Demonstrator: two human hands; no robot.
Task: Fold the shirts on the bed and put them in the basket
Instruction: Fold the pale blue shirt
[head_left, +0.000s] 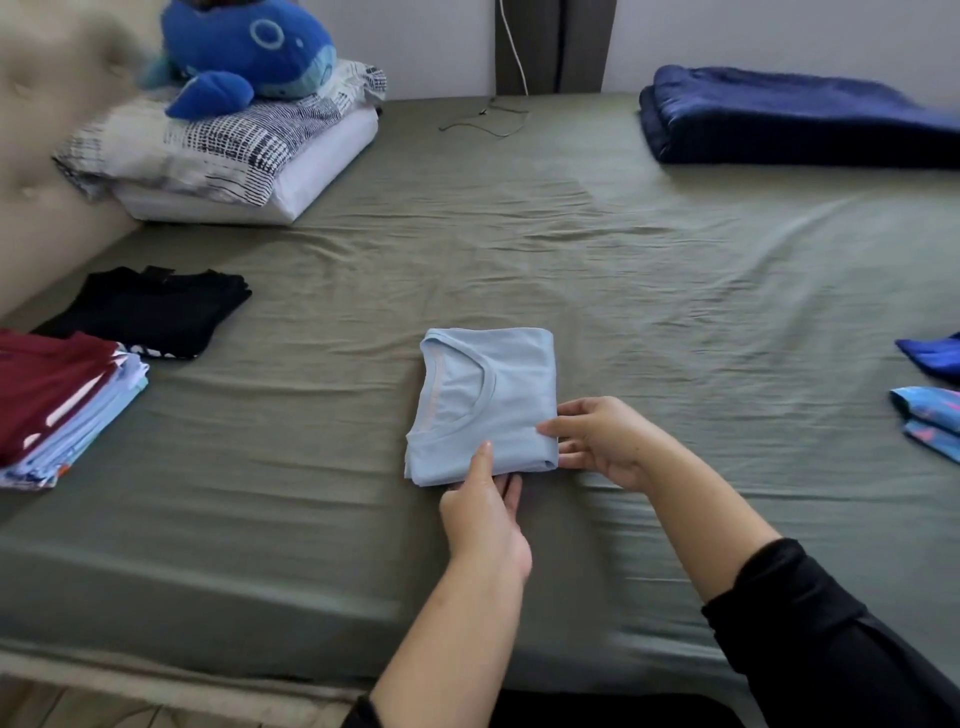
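A light blue shirt (483, 395), folded into a small square with its collar facing left, lies in the middle of the bed (623, 270). My left hand (485, 512) pinches the near edge, thumb on top and fingers slid under the cloth. My right hand (597, 439) pinches the near right corner, thumb on top and fingers under the edge. A stack of folded shirts (57, 405) with a dark red one on top sits at the left edge. A folded black shirt (150, 309) lies behind it. No basket is in view.
Unfolded blue and patterned garments (930, 400) poke in at the right edge. A folded navy blanket (800, 119) sits at the far right. Pillows (218, 150) with a blue plush whale (244, 52) are at the far left, and a thin cable (493, 117) lies near the wall.
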